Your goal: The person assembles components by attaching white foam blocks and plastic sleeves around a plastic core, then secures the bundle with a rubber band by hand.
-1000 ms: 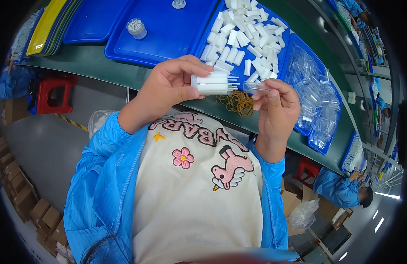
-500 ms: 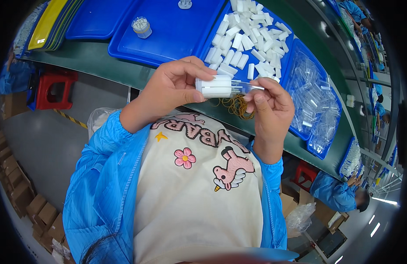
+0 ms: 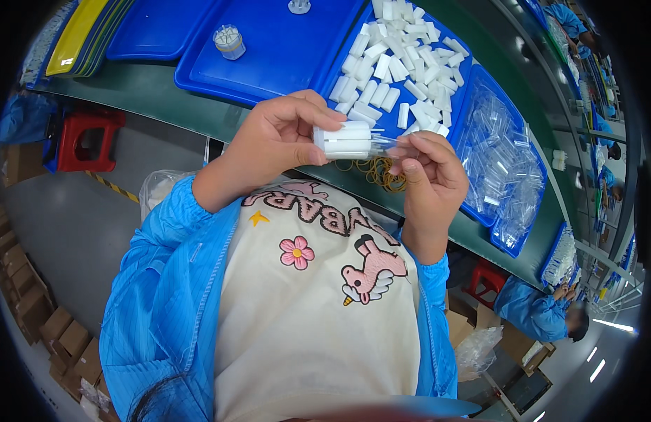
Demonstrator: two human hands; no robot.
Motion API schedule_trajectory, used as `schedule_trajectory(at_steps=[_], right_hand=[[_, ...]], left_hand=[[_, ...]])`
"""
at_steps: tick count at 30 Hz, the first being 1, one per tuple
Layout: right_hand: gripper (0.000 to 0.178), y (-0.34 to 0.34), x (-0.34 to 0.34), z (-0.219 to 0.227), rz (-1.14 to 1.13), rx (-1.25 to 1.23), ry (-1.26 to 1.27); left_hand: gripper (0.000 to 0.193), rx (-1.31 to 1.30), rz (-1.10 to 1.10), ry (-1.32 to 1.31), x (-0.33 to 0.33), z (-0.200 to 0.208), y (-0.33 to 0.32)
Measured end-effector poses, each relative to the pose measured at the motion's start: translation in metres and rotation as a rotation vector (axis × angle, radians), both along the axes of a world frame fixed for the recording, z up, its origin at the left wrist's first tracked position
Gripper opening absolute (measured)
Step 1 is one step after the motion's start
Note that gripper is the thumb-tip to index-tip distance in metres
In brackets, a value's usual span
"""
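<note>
So in the head view, the right grip (image 3: 434, 176) is sitting closer to the white bundle (image 3: 348, 146) than a second ago, and the clear plastic piece (image 3: 393, 146) is now overlapping the thin rods (image 3: 379, 131) at its end. Left grip (image 3: 283, 133) is wrapping round the bundle; the right one is pinching the clear piece, its fingers partly hiding it. Yellowish bands (image 3: 385, 177) are lying just beyond on the green worktop (image 3: 153, 98), white blocks (image 3: 420, 70) farther off, clear parts (image 3: 495, 162) crowding in rightward.
</note>
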State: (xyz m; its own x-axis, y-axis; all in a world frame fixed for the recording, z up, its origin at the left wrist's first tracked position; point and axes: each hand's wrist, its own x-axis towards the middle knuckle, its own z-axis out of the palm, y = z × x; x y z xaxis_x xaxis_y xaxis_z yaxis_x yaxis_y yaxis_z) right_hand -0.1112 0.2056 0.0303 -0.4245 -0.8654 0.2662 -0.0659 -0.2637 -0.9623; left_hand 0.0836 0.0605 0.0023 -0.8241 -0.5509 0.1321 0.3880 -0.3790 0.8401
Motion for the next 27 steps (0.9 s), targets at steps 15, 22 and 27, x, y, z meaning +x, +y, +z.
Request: schedule_trajectory(at_steps=[15,22,27], right_hand=[[0.024,-0.001,0.008,-0.013,-0.039,-0.079,-0.018],[0.024,-0.004,-0.001,-0.018,0.134,-0.051,-0.127],[0.025,-0.006,0.0,-0.014,0.125,-0.043,-0.049]], left_hand=[[0.037,-0.302,-0.091,-0.223,0.005,0.022,-0.007],[0.036,-0.26,-0.117,-0.194,0.01,0.027,-0.013],[0.038,-0.239,-0.104,-0.188,0.009,0.021,-0.011]])
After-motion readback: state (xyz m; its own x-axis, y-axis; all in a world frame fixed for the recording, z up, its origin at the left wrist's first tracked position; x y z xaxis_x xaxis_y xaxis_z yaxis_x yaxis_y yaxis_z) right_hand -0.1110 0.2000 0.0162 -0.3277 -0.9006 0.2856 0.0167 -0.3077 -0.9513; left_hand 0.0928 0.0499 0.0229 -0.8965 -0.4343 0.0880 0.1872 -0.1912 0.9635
